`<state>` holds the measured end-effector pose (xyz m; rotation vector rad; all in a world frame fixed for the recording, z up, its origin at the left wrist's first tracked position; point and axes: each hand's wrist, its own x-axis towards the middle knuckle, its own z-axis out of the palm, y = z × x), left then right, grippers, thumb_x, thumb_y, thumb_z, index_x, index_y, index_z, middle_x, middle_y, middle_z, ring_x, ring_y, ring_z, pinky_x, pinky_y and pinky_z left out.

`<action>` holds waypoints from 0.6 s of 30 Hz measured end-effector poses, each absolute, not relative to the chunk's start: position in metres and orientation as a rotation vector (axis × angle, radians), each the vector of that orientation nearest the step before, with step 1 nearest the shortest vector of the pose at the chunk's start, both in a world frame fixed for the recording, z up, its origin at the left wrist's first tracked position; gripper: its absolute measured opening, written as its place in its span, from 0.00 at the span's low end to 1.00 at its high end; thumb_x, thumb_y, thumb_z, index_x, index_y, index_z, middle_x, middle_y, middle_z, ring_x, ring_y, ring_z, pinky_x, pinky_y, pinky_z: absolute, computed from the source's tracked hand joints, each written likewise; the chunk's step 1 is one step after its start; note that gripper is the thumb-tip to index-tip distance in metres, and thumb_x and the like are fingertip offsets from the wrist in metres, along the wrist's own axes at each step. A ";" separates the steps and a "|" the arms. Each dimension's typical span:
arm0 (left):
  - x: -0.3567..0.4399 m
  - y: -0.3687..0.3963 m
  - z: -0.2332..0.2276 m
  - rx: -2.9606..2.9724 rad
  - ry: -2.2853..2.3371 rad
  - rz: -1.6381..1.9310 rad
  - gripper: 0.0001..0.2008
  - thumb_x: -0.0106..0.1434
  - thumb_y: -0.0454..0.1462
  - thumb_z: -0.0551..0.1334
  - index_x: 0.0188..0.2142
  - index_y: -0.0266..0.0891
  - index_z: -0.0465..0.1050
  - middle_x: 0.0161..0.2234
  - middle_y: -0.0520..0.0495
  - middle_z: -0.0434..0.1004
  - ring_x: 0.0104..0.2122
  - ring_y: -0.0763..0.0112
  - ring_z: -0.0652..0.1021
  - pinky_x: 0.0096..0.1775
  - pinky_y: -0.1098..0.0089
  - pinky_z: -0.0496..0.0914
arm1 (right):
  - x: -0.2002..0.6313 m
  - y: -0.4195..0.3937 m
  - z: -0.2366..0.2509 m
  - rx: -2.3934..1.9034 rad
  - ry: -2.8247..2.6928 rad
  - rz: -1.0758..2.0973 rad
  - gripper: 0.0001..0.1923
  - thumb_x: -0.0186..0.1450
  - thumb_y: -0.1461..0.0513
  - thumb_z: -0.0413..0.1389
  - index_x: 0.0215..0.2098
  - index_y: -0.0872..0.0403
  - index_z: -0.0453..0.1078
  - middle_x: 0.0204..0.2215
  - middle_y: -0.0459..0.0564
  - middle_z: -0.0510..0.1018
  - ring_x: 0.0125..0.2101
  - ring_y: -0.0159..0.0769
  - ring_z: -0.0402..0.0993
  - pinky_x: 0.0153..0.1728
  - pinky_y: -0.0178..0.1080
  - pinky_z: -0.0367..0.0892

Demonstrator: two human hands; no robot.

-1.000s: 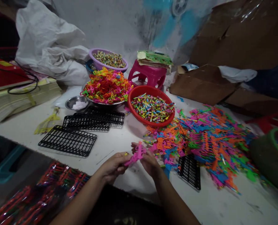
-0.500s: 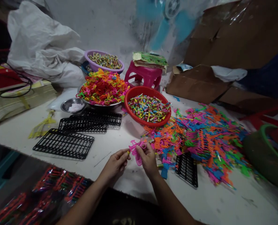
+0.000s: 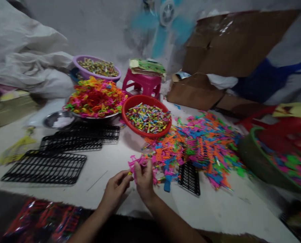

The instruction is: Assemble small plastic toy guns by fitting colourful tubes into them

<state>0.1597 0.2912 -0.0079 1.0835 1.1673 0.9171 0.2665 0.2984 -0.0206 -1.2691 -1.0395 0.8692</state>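
Above the white table (image 3: 102, 199), my two hands are close together. My right hand (image 3: 144, 180) is closed, with thumb and fingers gripping a pink plastic toy piece (image 3: 133, 162). My left hand (image 3: 116, 187) pinches a small yellow-ended piece (image 3: 129, 173) against or very near the pink toy's lower left side; contact cannot be made out. Just to the right lies a loose heap of coloured plastic toy pieces (image 3: 203, 141). Behind the hands, a red basin (image 3: 123, 116) holds many small coloured tubes.
Black plastic grids (image 3: 46, 167) lie at left, and another black grid (image 3: 189, 179) at right. A metal bowl (image 3: 47, 122) of white powder, a purple basin (image 3: 75, 62), a pink stool (image 3: 144, 84), a cardboard box (image 3: 191, 92) and a green tub (image 3: 251, 165) surround the work area.
The view has swung to the right, so the scene shifts left. My hands have come closer together, bringing the yellow-ended piece up to the pink toy piece.
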 end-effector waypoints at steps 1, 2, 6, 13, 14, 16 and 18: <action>0.161 0.293 -0.009 1.115 1.186 0.895 0.21 0.51 0.49 0.60 0.37 0.35 0.72 0.20 0.52 0.68 0.20 0.75 0.65 0.23 0.76 0.60 | 0.266 0.300 -0.022 -1.272 -1.036 0.851 0.10 0.62 0.55 0.48 0.30 0.52 0.54 0.23 0.41 0.61 0.23 0.28 0.59 0.25 0.31 0.59; 0.162 0.295 -0.013 1.155 1.198 0.867 0.22 0.52 0.50 0.59 0.38 0.35 0.72 0.21 0.51 0.69 0.21 0.74 0.67 0.24 0.75 0.62 | 0.268 0.304 -0.022 -1.278 -1.048 0.841 0.09 0.62 0.56 0.48 0.30 0.52 0.54 0.23 0.41 0.61 0.23 0.28 0.59 0.26 0.31 0.60; 0.172 0.312 -0.045 1.390 1.256 0.752 0.25 0.54 0.52 0.54 0.46 0.38 0.69 0.40 0.44 0.74 0.39 0.61 0.74 0.42 0.65 0.68 | 0.308 0.331 -0.018 -1.457 -1.215 0.730 0.08 0.60 0.57 0.51 0.31 0.53 0.60 0.24 0.43 0.65 0.25 0.31 0.63 0.28 0.33 0.61; 0.203 0.326 -0.111 2.347 1.329 0.823 0.34 0.53 0.51 0.56 0.56 0.37 0.55 0.61 0.35 0.41 0.59 0.46 0.47 0.52 0.47 0.53 | 0.426 0.304 -0.019 -1.772 -1.480 -0.056 0.08 0.63 0.61 0.47 0.36 0.53 0.67 0.32 0.52 0.72 0.36 0.39 0.66 0.39 0.41 0.61; 0.209 0.328 -0.114 2.436 1.334 0.773 0.35 0.52 0.51 0.57 0.56 0.38 0.56 0.61 0.35 0.41 0.59 0.43 0.46 0.51 0.45 0.53 | 0.438 0.290 -0.028 -1.807 -1.541 -0.076 0.09 0.63 0.62 0.46 0.33 0.53 0.68 0.29 0.51 0.72 0.34 0.39 0.67 0.37 0.41 0.61; 0.223 0.335 -0.114 2.565 1.329 0.689 0.36 0.50 0.53 0.58 0.56 0.40 0.56 0.61 0.34 0.42 0.58 0.40 0.45 0.50 0.42 0.51 | 0.457 0.260 -0.049 -1.906 -1.606 -0.120 0.08 0.63 0.61 0.48 0.32 0.53 0.68 0.28 0.52 0.72 0.32 0.40 0.67 0.35 0.42 0.62; 0.239 0.341 -0.110 2.643 1.316 0.650 0.37 0.50 0.54 0.57 0.56 0.42 0.56 0.61 0.35 0.42 0.58 0.39 0.46 0.50 0.42 0.51 | 0.471 0.230 -0.069 -1.972 -1.633 -0.164 0.07 0.61 0.60 0.51 0.35 0.54 0.67 0.31 0.53 0.72 0.34 0.41 0.67 0.35 0.42 0.63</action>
